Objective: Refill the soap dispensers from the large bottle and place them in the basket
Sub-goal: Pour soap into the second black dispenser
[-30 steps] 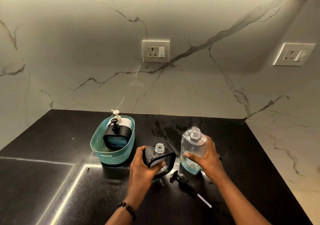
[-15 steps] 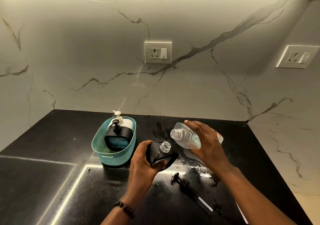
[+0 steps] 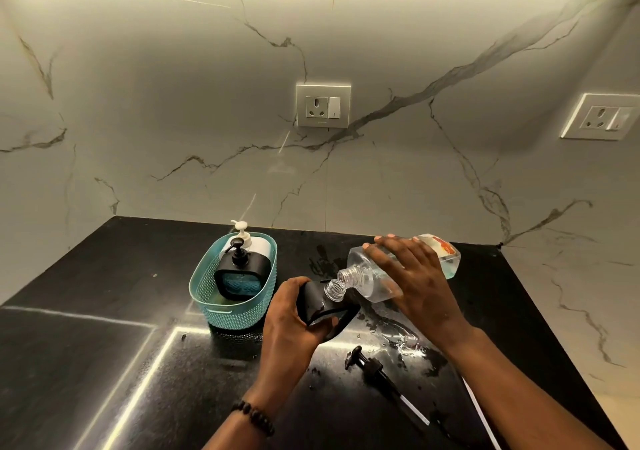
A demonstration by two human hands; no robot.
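Right hand (image 3: 420, 287) grips the tilted large bottle (image 3: 374, 276), mouth touching the dispenser (image 3: 320, 306) in the left hand's (image 3: 291, 325) grip.

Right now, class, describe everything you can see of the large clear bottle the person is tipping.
The large bottle looks like clear plastic, capless, with a threaded neck. It is tipped almost flat, neck pointing left and down, mouth meeting the open neck of the black dispenser held in the left hand. The right hand grips its body from above. A little pale blue liquid sits near its base, beside an orange-and-white label. It hangs above the wet black counter.
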